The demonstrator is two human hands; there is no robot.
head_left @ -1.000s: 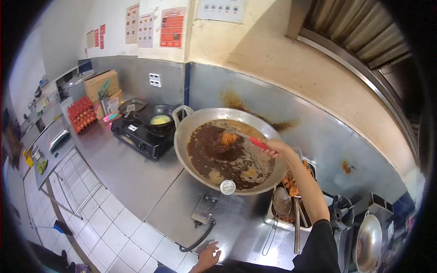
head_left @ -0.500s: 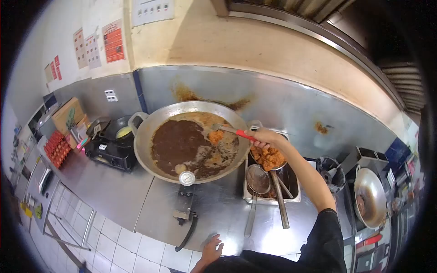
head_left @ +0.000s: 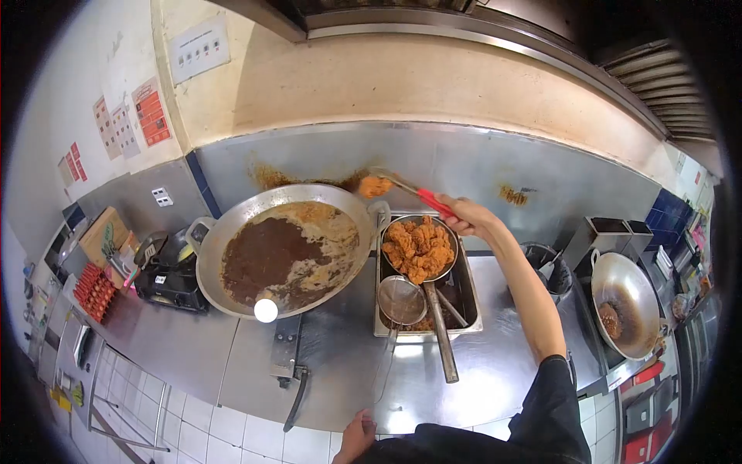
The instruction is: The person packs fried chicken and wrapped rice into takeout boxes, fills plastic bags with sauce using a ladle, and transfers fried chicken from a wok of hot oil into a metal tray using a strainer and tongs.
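My right hand (head_left: 466, 215) is closed around the red handles of metal tongs (head_left: 417, 191). A piece of fried chicken (head_left: 375, 185) is pinched in their tips, above the right rim of a large wok (head_left: 202, 267) of dark, foamy oil. Below my right hand, a long-handled strainer (head_left: 440, 332) holds a heap of fried chicken (head_left: 417, 246). It rests on a rectangular metal tray (head_left: 473, 309). Beside it lies a smaller mesh skimmer (head_left: 402, 300). My left hand (head_left: 357, 438) is low by the counter's front edge, fingers loosely curled, nothing visible in it.
A round thermometer (head_left: 266, 310), washed out by glare, sits at the wok's front rim. A burner control with a black lever (head_left: 296, 398) juts over the counter edge. Left stand a black portable stove (head_left: 171, 288) and red egg trays (head_left: 94, 292); right, a second wok (head_left: 624, 286).
My right hand has lifted the tongs and chicken piece up from the oil and to the right. My left hand has drawn slightly down. The view has shifted to the right.
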